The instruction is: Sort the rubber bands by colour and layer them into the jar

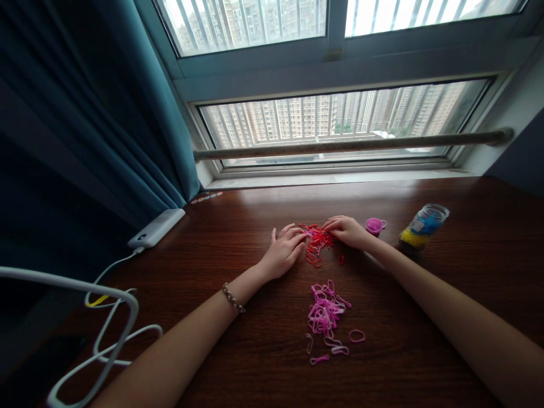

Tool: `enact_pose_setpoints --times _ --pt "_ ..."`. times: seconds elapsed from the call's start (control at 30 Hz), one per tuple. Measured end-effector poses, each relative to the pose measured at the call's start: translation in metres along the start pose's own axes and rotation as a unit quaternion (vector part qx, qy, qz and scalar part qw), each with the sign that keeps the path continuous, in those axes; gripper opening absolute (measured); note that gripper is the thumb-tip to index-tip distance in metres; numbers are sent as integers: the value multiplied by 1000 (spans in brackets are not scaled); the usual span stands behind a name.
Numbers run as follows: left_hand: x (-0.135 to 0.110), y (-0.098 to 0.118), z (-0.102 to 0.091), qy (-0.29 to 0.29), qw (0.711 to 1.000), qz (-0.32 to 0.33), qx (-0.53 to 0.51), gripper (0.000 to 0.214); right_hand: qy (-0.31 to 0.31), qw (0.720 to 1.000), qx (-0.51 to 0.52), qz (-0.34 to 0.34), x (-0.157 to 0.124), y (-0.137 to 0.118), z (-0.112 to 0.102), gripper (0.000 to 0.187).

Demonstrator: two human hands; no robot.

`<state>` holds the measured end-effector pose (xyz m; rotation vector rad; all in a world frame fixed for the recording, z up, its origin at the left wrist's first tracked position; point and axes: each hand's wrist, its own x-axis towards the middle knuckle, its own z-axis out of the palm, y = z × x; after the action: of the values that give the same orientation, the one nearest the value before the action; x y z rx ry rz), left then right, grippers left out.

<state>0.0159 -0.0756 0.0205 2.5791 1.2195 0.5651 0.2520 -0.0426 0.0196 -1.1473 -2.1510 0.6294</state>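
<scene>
A small pile of red rubber bands [318, 239], with some pink ones mixed in, lies on the brown table. At its left edge is my left hand [283, 252], palm down with the fingers apart and the fingertips at the bands. My right hand [346, 231] reaches the pile's right side with fingers bent close together; whatever is between the fingertips is too small to make out. Nearer to me lies a separate heap of pink rubber bands [323, 314], with several loose ones around its front. One red band [341, 259] lies apart below my right hand.
Beyond my right hand sit a small pink cup [374, 225] with a handle and a tilted-looking glass jar [423, 228] holding blue and yellow bits. At left are a white power bank [157, 228], white cables [123, 317] and a blue curtain [140, 113]. A window with a rail [348, 146] stands behind.
</scene>
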Motion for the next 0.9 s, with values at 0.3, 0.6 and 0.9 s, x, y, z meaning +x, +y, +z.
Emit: enact_pose_setpoints --times 0.3,0.6,0.9 --pt "0 -1 1 2 1000 5 -13 34 117 969 199 86 -5 -16 -12 18" --pt "-1 -8 -1 167 972 -37 -160 17 143 988 16 62 -5 -7 -6 14" --pt "-3 -4 -5 194 956 -44 -214 12 47 996 -25 74 -6 -4 -2 11"
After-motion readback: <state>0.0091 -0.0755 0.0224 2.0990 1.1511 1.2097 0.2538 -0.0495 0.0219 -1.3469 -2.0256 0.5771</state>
